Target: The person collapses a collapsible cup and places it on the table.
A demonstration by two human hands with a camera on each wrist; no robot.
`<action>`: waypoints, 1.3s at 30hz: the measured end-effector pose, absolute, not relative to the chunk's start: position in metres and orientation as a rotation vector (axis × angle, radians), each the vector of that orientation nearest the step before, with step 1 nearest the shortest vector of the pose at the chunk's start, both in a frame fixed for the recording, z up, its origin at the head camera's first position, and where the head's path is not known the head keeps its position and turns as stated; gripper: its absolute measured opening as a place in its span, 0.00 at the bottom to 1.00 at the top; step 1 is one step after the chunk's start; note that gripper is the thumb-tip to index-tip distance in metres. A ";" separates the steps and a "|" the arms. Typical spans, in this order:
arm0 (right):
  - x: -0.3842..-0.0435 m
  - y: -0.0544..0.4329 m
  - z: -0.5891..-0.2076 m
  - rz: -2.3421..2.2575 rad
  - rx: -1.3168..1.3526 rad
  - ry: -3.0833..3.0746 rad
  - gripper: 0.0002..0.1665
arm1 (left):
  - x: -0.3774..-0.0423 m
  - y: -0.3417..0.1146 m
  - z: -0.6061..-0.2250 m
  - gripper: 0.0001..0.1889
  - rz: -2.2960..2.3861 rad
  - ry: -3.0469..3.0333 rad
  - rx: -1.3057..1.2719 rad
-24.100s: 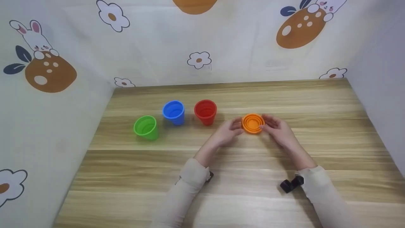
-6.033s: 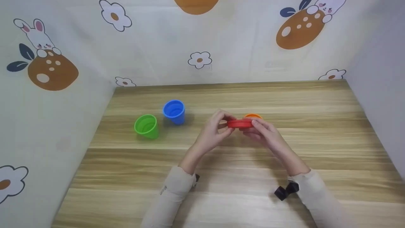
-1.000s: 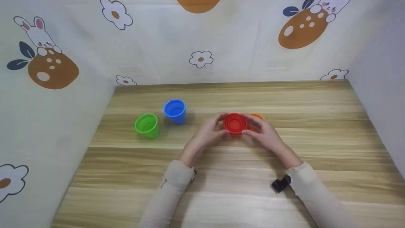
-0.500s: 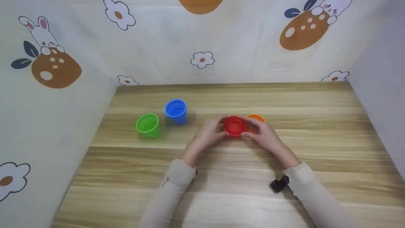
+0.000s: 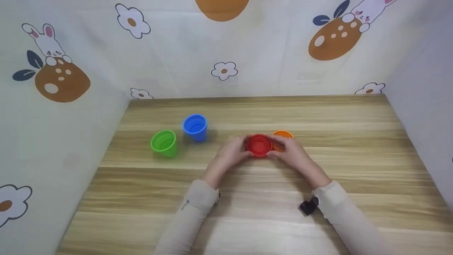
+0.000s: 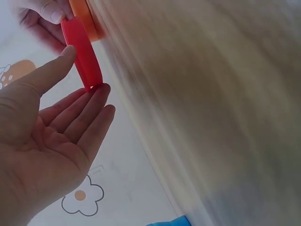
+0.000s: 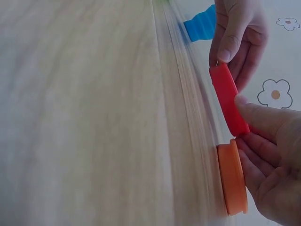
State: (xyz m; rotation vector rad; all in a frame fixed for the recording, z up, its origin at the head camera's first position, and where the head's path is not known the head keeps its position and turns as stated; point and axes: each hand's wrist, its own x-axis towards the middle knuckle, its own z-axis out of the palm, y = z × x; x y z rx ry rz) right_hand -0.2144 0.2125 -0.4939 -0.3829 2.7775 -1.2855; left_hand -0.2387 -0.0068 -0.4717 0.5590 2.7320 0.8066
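A red collapsible cup [image 5: 260, 145], pressed flat into nested rings, is between my two hands. My left hand [image 5: 230, 153] pinches its left edge with thumb and fingertips; my right hand [image 5: 294, 153] pinches the right edge. Seen side-on in the right wrist view, the red cup [image 7: 229, 100] tilts slightly, close to the table; whether it touches the wood I cannot tell. Just right of it lies a flattened orange collapsible cup [image 5: 283, 134], partly covered by my right fingers. In the right wrist view the orange cup [image 7: 232, 179] sits flat, beside those fingers.
To the left, a blue cup [image 5: 195, 127] and a green cup [image 5: 164, 143] stand extended and upright on the wooden table [image 5: 247, 212]. A patterned wall [image 5: 170, 53] rises behind. A black wrist camera [image 5: 309, 206] sits by the right sleeve.
The red cup, upright on the table 24 seconds ago, is now flattened. It was edge-on in both hands 6 seconds ago; now its rings face up, and it has come down slightly since.
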 end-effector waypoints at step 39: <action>-0.221 0.212 -0.490 -1.145 -0.513 2.838 0.30 | -0.243 0.003 -0.468 0.22 0.593 2.775 0.578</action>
